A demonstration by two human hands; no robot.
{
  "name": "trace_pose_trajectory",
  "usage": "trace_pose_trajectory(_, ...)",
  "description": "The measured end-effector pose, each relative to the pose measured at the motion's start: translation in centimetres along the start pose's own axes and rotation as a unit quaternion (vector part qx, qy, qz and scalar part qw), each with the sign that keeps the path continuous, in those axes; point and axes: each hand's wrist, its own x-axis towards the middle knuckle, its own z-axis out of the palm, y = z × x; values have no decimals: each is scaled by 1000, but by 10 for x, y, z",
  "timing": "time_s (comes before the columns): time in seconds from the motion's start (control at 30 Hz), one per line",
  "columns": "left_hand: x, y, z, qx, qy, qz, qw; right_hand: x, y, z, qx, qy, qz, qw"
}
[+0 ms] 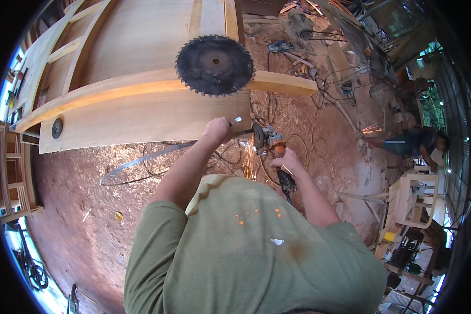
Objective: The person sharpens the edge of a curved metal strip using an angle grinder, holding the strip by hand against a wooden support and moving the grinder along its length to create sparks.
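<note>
My right hand [289, 160] is closed around the body of an orange and black angle grinder [278, 146]. The grinder's dark disc [258, 136] meets a dark metal piece, and orange sparks [249, 163] stream down below it. My left hand [217, 130] is closed on a long thin metal strip [159, 155], which bends away in a loop to the left. A small pale end shows just past the left fingers. Beyond my hands, a big round toothed saw blade [215, 65] lies on a wooden beam [282, 82].
A pale wood panel [141, 116] with a framed structure lies ahead and left; a small dark disc [57, 128] rests on it. Cables [319, 141] and wood shavings cover the ground. Another person [421, 144] is at far right, beside a wooden chair frame [416, 196].
</note>
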Motion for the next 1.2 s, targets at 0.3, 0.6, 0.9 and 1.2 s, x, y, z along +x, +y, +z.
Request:
trace_pose_trajectory(0.3, 9, -7, 9, 9, 5, 3, 1000, 24, 40, 10, 0, 9, -37, 999)
trace_pose_trajectory(0.6, -1, 2, -4, 4, -13, -4, 1000, 3, 19, 1, -15, 7, -12, 1000)
trace_pose_trajectory(0.9, 1, 1, -2, 7, -22, -9, 1000, 0, 16, 2, -30, 11, -19, 999)
trace_pose_trajectory(1.2, 0, -1, -2, -4, -16, 6, 1000, 14, 22, 4, -24, 3, -11, 1000)
